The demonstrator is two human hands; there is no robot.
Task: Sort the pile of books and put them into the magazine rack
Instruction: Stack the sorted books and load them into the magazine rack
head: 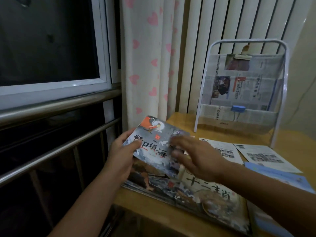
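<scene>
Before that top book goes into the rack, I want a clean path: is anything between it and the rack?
Nothing visible blocks it. The left hand holds the top book tilted up off the pile; the magazine rack stands behind on the table. Newspapers already fill its pockets, held by a blue binder clip.

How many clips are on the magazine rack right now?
2. A blue binder clip sits on the front lower pocket of the magazine rack; a pale clip holds the newspaper at the top. Others may be hidden.

head view | worn on the person's head (the only view) | faces forward and down across the wooden table (177,119) toward its far right corner | close, at arm's reach
</scene>
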